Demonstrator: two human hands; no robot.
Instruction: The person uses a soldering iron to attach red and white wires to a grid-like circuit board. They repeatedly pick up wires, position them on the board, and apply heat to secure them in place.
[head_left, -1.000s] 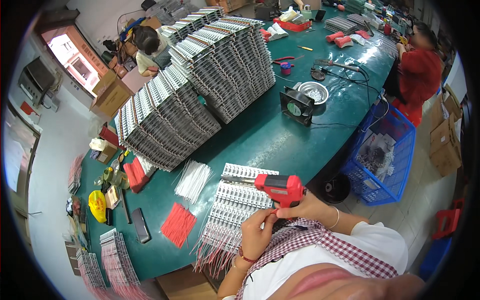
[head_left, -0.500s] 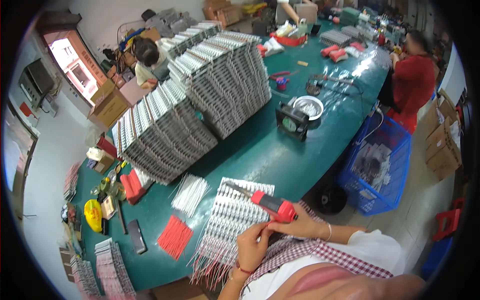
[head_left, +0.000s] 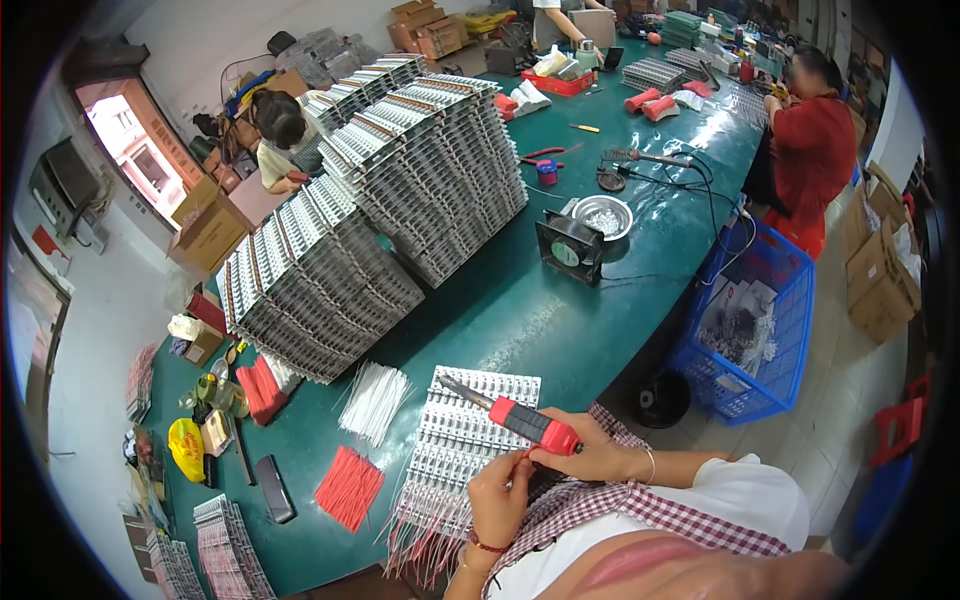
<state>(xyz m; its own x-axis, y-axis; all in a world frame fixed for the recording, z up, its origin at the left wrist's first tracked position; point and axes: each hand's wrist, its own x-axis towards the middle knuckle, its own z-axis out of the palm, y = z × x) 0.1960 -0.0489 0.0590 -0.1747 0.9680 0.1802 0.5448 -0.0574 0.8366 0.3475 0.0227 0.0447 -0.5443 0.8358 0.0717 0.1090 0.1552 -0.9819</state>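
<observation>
My right hand [head_left: 592, 452] is wrapped round a red-and-black soldering gun [head_left: 536, 424], its long metal tip pointing up and left over a panel of small white parts in rows [head_left: 478, 408]. Close beside it, my left hand [head_left: 498, 498] has thumb and fingers pinched together near the gun's rear end; what they hold, if anything, is too small to name. Red and white wire ends [head_left: 428, 545] hang from the panel's near edge. A bundle of red wires [head_left: 350, 488] and one of white wires [head_left: 374, 402] lie to its left.
Tall stacks of panels [head_left: 425, 170] stand on the green table [head_left: 480, 320]. Beyond are a small fan [head_left: 570, 250], a metal bowl [head_left: 604, 214] and a corded soldering iron [head_left: 655, 158]. A blue crate [head_left: 755, 320] stands at right. Other people [head_left: 815, 150] work around the table.
The view has shifted slightly. The soldering gun and my right hand sit a little lower and further left in the picture; my left hand stays pinched beside them.
</observation>
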